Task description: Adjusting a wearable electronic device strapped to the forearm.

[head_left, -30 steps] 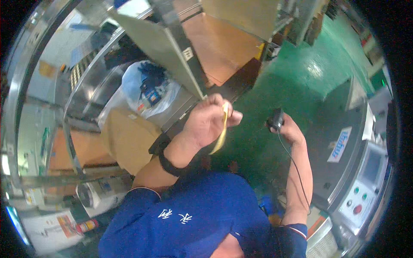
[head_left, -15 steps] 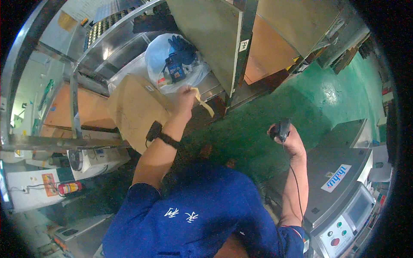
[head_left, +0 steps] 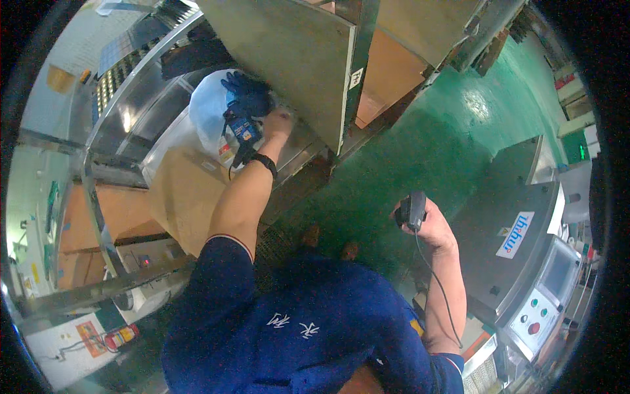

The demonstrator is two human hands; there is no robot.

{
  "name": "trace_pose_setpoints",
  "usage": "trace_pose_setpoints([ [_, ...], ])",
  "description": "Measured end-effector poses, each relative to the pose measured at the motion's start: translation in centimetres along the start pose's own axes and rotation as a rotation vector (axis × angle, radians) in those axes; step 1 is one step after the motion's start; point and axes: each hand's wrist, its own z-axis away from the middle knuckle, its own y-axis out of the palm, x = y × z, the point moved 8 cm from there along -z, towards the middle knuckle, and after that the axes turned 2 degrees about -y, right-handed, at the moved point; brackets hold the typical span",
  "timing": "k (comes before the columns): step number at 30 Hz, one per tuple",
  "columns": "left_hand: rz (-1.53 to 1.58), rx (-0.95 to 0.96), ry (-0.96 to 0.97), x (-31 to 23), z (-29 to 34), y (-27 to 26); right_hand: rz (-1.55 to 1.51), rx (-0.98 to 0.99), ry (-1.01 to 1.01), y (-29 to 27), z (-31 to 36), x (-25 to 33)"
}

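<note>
My left hand (head_left: 279, 126) reaches forward over a white plastic bag (head_left: 202, 111), beside the upright grey panel. Its fingers look curled in, and what they hold, if anything, is hidden. A black strap (head_left: 268, 164) circles that wrist, with a small black box on it. On the bag lie dark gloves (head_left: 249, 97) and a dark bottle (head_left: 246, 132) with a blue label. To the right, over the green floor, my right hand (head_left: 434, 226) is closed round a black corded device (head_left: 412, 210); its thin cable runs back along my forearm.
A large brown cardboard piece (head_left: 180, 194) lies below the bag. The tall grey panel (head_left: 289, 59) stands ahead, with a metal post at its edge. At right is a grey machine (head_left: 489, 230) with a control panel (head_left: 533, 315). Metal rails (head_left: 98, 217) and a red extinguisher (head_left: 121, 337) are at left.
My left hand has reached farther forward beside the gloves; the yellow strip it held no longer shows. My right hand has shifted slightly left and down in view, still holding the black device.
</note>
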Motion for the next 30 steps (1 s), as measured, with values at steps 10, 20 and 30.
trace_pose_setpoints([
  [10, -0.61, 0.423, 0.182, 0.6, 1.1, 3.1, 0.047, -0.041, -0.085, 2.8, -0.4, 0.7],
  [20, -0.231, 0.189, 0.085, -2.0, 6.1, -6.4, 0.161, 0.024, -0.078, 6.3, -3.8, 0.7],
  [30, -0.06, 0.187, 0.119, -0.4, 21.7, -12.0, -0.161, 0.335, -0.028, 12.4, -7.8, -0.1],
])
